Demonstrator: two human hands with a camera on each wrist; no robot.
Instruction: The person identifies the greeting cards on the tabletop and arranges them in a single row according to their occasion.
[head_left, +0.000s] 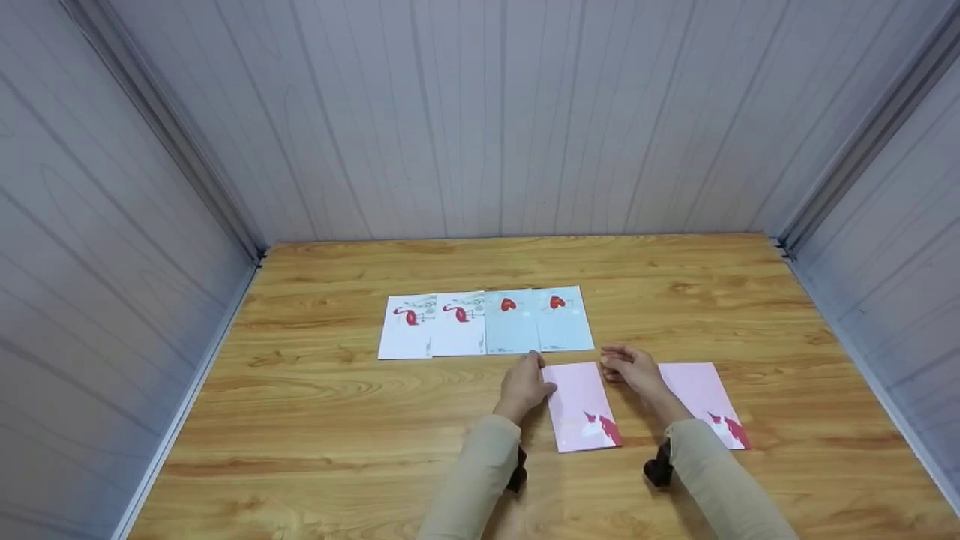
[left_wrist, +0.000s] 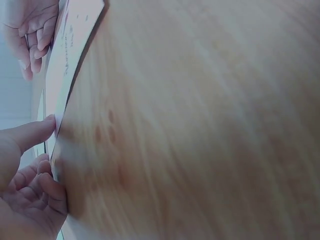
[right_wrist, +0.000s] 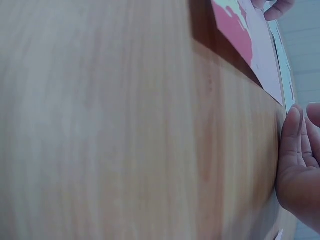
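A pink card (head_left: 581, 397) with a red unicorn in its lower corner lies between the hands. At its upper left edge, my left hand (head_left: 523, 386) pinches it, the thumb (left_wrist: 36, 134) on top and the other fingers curled beside the edge in the left wrist view. My right hand (head_left: 634, 373) rests by the card's upper right corner, fingers loosely bent and holding nothing. In the right wrist view a small gap shows between its fingertips (right_wrist: 295, 117) and the card's corner. A matching pink card (head_left: 694, 386) lies partly behind the right wrist.
Behind the hands, two white cards with red flamingos (head_left: 405, 343) (head_left: 459, 343) and two pale blue cards with red hearts (head_left: 512, 330) (head_left: 564, 330) form a row. They lie on a wood-grain table (head_left: 315, 435) walled by light panels (head_left: 480, 120).
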